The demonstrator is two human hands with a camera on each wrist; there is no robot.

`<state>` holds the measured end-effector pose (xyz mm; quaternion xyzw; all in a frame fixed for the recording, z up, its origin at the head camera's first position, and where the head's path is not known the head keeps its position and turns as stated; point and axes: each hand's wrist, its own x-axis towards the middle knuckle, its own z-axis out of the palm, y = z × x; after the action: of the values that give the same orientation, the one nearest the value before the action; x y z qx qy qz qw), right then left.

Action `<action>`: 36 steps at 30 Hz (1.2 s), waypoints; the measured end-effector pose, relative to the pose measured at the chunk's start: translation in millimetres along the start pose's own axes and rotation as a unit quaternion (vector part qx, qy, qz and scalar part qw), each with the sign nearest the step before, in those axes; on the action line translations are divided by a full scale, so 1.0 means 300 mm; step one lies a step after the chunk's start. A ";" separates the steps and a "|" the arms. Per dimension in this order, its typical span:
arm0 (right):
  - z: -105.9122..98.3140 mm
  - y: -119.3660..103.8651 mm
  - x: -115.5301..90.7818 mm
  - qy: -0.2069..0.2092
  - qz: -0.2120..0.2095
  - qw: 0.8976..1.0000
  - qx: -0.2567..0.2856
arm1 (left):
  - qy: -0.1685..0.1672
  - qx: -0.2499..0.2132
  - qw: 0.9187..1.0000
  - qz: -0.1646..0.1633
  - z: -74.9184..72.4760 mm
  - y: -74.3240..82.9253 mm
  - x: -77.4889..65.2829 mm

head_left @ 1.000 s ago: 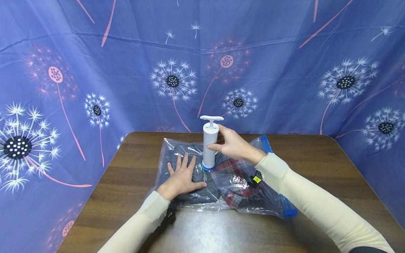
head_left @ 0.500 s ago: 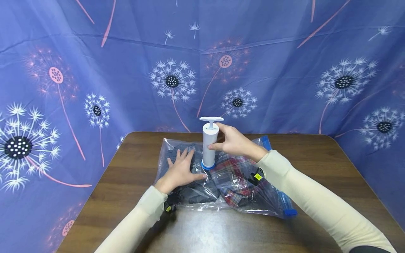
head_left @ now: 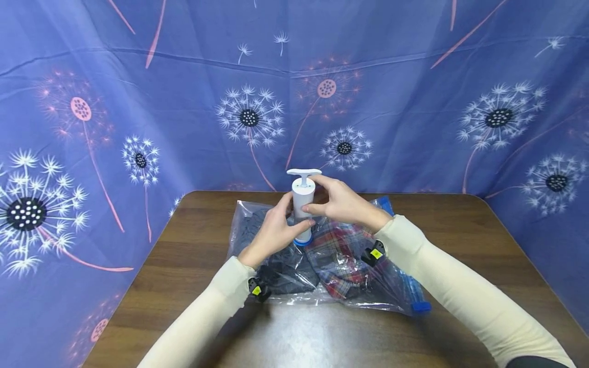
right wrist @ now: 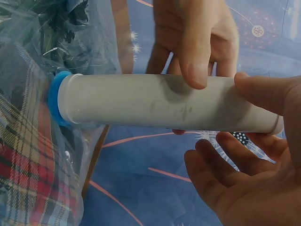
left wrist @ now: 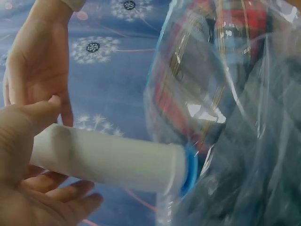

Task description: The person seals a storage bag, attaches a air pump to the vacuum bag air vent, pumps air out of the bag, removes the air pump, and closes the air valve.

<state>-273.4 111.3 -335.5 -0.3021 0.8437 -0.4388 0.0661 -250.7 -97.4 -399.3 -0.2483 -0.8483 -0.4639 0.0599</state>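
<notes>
Blue dandelion-print cloth (head_left: 184,97), brown table (head_left: 179,255), clear bag (head_left: 398,299) on it holding dark fabric (head_left: 294,278) and plaid fabric (head_left: 338,255), white pump (head_left: 302,199) upright on the bag — left hand (head_left: 276,227) lower, right hand (head_left: 342,202) higher, both curled round it — blue ring (head_left: 303,243) at the bottom

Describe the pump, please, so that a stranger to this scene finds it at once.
On the brown table lies a clear bag of clothes. The pump stands upright on it between the left hand and the right hand. Its white tube, T-shaped handle and blue ring at the foot set it apart from the dark and plaid clothes.
</notes>
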 end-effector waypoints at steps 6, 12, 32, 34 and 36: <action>-0.007 -0.004 0.001 -0.005 0.001 1.000 -0.008 | 0.007 -0.043 0.999 -0.026 0.028 -0.025 0.000; -0.027 -0.008 0.002 -0.012 -0.006 1.000 -0.016 | 0.012 -0.063 0.998 -0.023 0.044 -0.039 0.005; -0.100 -0.109 0.002 0.077 -0.110 0.989 -0.070 | 0.016 -0.079 0.995 -0.049 0.052 -0.056 0.007; -0.096 -0.114 0.006 0.081 -0.125 0.984 -0.094 | 0.016 -0.079 0.996 -0.048 0.052 -0.056 0.006; -0.089 -0.117 0.012 0.077 -0.135 0.981 -0.114 | 0.014 -0.079 0.996 -0.046 0.053 -0.056 0.003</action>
<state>-270.4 112.9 -291.3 -0.3844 0.8421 -0.3663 -0.0943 -257.3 -91.6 -420.6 -0.2061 -0.8188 -0.5350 0.0306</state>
